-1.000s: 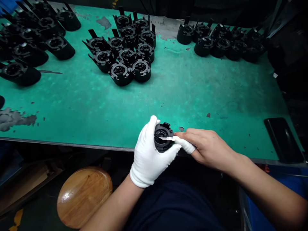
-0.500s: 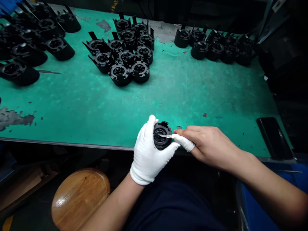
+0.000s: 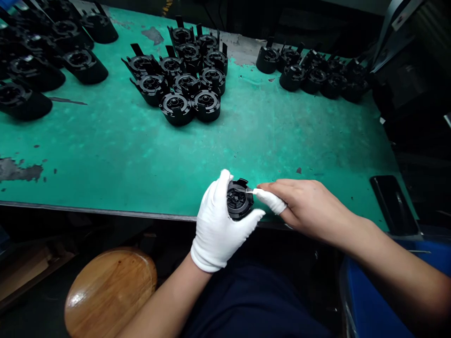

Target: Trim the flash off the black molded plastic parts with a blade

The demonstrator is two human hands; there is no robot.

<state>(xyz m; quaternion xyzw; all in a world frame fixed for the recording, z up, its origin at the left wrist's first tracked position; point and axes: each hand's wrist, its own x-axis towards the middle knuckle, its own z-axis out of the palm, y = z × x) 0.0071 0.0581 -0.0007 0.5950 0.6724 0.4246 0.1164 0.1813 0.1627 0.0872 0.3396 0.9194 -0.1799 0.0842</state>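
My left hand [image 3: 218,216], in a white glove, is wrapped round a round black plastic housing [image 3: 239,202] at the front edge of the bench. Ribs and small holes show on the face of the housing, which is turned up toward me. A thin scalpel [image 3: 249,191] is pinched in my right hand [image 3: 299,202], its tip at the upper right of the housing's face. White covering wraps the right thumb; the other fingers are bare. The scalpel's handle is hidden in the hand.
Similar black housings stand in groups on the green bench top [image 3: 141,150]: a middle cluster [image 3: 176,108], a left group [image 3: 86,65] and a back-right group [image 3: 292,77]. A black phone [image 3: 394,204] lies at the right edge. A wooden stool [image 3: 112,291] stands below left.
The scalpel's blade has moved from the middle of the housing's face to its upper right, and less of it shows. My left hand keeps its hold. The view has shifted slightly.
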